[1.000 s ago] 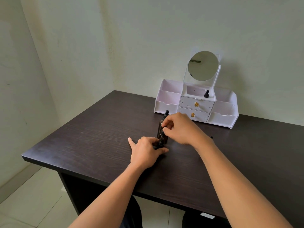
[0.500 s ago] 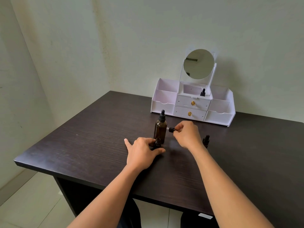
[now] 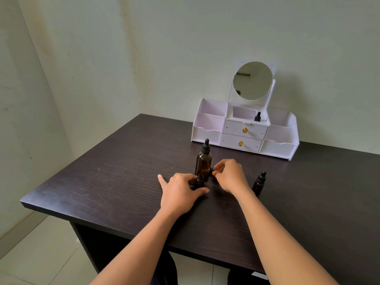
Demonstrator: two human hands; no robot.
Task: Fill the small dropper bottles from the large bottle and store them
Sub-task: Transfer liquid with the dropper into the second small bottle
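Observation:
A large amber bottle (image 3: 203, 163) with a black dropper cap stands upright mid-table. Just in front of it my left hand (image 3: 181, 193) holds a small uncapped dropper bottle (image 3: 199, 179) on the table, thumb and fingers round it. My right hand (image 3: 231, 174) pinches that bottle's black dropper cap (image 3: 213, 171) beside the large bottle. A second small capped bottle (image 3: 259, 183) stands to the right of my right wrist. A third small bottle (image 3: 257, 117) sits in the top middle compartment of the white organizer (image 3: 207, 133).
The white organizer with two gold-knobbed drawers and a round mirror (image 3: 253, 80) stands at the back of the dark table (image 3: 123, 171), against the wall. The table's front edge is near my elbows; tiled floor lies below left.
My right hand lifted the dropper cap off the small bottle and has drawn it to the right, then lowered it a little. The left hand kept its hold.

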